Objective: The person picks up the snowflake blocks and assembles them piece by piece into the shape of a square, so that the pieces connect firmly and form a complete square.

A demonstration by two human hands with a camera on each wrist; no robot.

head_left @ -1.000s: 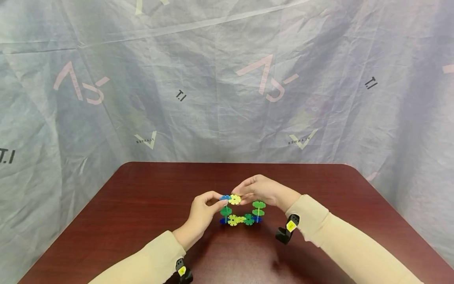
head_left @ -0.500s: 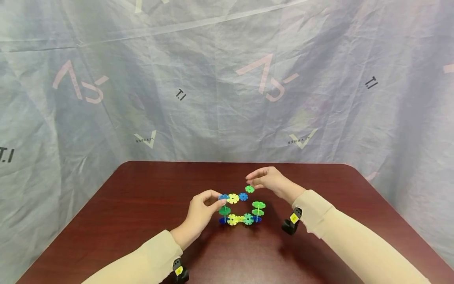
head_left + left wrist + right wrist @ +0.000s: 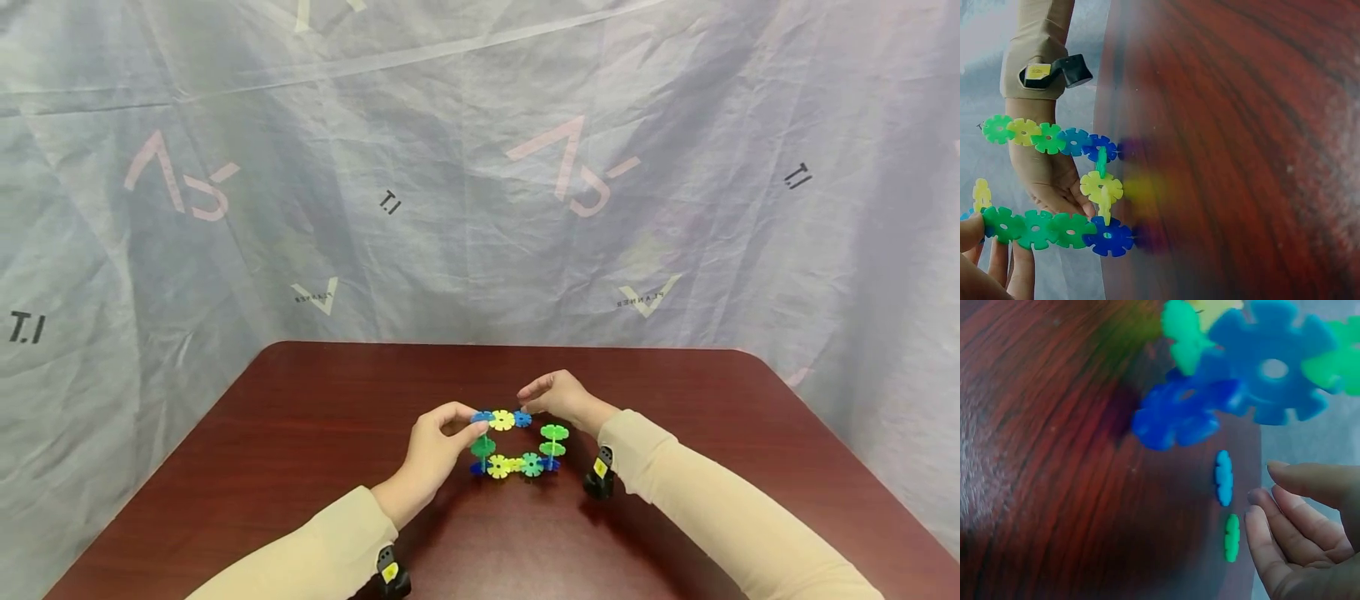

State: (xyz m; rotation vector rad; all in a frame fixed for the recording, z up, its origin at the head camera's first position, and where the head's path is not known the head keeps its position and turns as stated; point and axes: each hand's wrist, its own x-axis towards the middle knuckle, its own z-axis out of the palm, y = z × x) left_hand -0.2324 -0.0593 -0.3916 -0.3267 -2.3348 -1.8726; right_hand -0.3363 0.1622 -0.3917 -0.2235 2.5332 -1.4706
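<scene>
A frame of interlocking snowflake discs (image 3: 531, 465) stands on the table with two upright columns. My left hand (image 3: 431, 454) pinches a blue disc (image 3: 483, 416) at the top of the left column, and a yellow disc (image 3: 502, 421) sticks out from it. The right column (image 3: 1049, 138) has a green disc (image 3: 997, 129) at its top. Beyond the frame, a loose blue disc (image 3: 1224, 478) and a loose green disc (image 3: 1232, 537) lie on the table. My right hand (image 3: 562, 397) is right by them, thumb apart from relaxed fingers (image 3: 1263, 540), nothing between; it hides the green disc in the head view.
The dark red wooden table (image 3: 285, 433) reaches back to a grey printed cloth (image 3: 465, 208) hanging behind it. Black wrist cameras (image 3: 600, 475) are strapped at both light sleeves (image 3: 330, 542).
My right hand has left the yellow disc, drawn back to the right, then come down over the loose discs, covering the green one. The left hand keeps its pinch in place.
</scene>
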